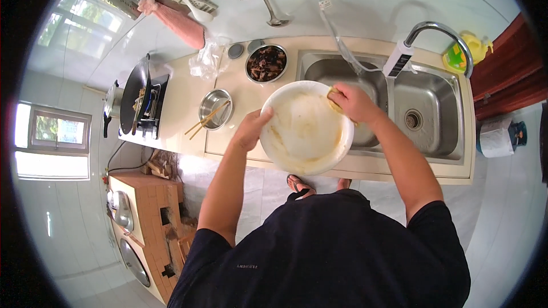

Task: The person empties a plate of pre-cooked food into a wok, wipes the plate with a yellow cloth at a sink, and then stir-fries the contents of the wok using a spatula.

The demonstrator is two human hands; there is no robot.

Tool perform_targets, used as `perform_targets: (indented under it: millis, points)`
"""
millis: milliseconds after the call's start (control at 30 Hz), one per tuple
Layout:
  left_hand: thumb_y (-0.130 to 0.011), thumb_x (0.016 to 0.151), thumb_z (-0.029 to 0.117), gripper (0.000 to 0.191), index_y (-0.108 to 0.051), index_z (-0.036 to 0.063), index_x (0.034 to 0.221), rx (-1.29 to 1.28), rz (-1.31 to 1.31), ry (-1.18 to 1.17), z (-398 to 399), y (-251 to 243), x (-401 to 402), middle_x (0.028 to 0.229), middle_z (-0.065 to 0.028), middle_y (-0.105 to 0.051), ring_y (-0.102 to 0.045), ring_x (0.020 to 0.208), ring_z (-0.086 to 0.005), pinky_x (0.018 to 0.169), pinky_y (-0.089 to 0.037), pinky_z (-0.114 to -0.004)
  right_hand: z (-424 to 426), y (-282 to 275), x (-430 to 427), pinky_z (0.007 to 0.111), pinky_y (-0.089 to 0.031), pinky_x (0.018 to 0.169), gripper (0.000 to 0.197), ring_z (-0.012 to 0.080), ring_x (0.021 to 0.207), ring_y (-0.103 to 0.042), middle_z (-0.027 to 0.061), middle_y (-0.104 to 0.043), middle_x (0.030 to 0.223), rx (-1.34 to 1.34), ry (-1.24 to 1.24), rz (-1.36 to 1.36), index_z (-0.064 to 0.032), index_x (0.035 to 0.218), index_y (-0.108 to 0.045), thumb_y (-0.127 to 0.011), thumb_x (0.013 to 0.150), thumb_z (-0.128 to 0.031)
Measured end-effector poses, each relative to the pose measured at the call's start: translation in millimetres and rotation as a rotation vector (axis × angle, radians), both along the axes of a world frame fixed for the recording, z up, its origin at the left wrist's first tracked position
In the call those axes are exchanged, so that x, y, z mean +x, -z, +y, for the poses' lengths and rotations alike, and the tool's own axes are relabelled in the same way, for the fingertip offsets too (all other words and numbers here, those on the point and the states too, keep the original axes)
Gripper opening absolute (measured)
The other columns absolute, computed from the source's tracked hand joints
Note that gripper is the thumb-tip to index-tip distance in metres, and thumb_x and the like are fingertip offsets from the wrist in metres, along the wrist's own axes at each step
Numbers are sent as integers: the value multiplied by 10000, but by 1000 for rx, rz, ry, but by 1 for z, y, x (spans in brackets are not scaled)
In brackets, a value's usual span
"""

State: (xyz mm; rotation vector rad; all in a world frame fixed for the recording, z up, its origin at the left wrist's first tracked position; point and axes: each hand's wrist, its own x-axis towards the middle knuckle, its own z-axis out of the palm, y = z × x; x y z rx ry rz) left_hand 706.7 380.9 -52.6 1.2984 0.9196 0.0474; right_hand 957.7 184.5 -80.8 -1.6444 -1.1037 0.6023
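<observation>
A large round white basin [306,124] with yellowish-brown smears is held up in front of me, over the counter's front edge and the left part of the sink. My left hand [252,129] grips its left rim, thumb on the inner side. At the upper right rim, my right hand [356,102] is closed on a yellowish cloth or sponge [335,99] pressed against the basin. Part of this cloth is hidden by the fingers. The basin covers part of the double stainless-steel sink [390,137] behind it.
Left of the basin stand a steel pot [210,115] with chopsticks [205,120] across it and a bowl of dark food [266,63]. A wok [136,98] sits on a gas stove [157,105]. The curved faucet [441,27] rises behind the sink, near a yellow-green bottle [460,56].
</observation>
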Motion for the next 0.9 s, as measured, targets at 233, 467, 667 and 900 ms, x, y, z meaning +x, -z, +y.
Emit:
perform_targets:
  millis: [233, 467, 667, 900]
  points:
    - [-594, 948, 476, 585, -582, -24, 1252, 135, 22, 525, 21, -59, 45, 1132, -129, -657, -629, 1023, -175, 895, -504, -341, 53, -83, 24, 317, -455, 626, 230, 148, 694, -565, 75, -634, 754, -190, -475, -160, -36, 933, -653, -625, 914, -264]
    - [-736, 875, 320, 452, -668, -50, 1126, 170, 41, 362, 5, -51, 60, 961, -104, -706, -676, 814, -182, 751, -552, -335, 74, -105, 21, 315, -451, 625, 278, 124, 698, -562, 36, -638, 742, -352, -611, -145, -55, 944, -684, -627, 902, -324]
    - [-747, 874, 271, 412, -670, -57, 1112, 24, -35, 145, 6, -35, 53, 962, -123, -704, -683, 807, -191, 713, -565, -358, 55, -54, 29, 329, -464, 637, 327, 150, 667, -570, 84, -654, 730, -214, -392, -85, -29, 936, -699, -640, 890, -347]
    - [-740, 881, 268, 414, -666, -89, 1075, 50, -21, -68, 11, -11, 46, 936, -144, -700, -681, 770, -202, 666, -568, -357, 24, -24, 25, 331, -448, 592, 334, 139, 606, -528, 68, -612, 662, -260, -112, 78, -8, 858, -664, -646, 901, -339]
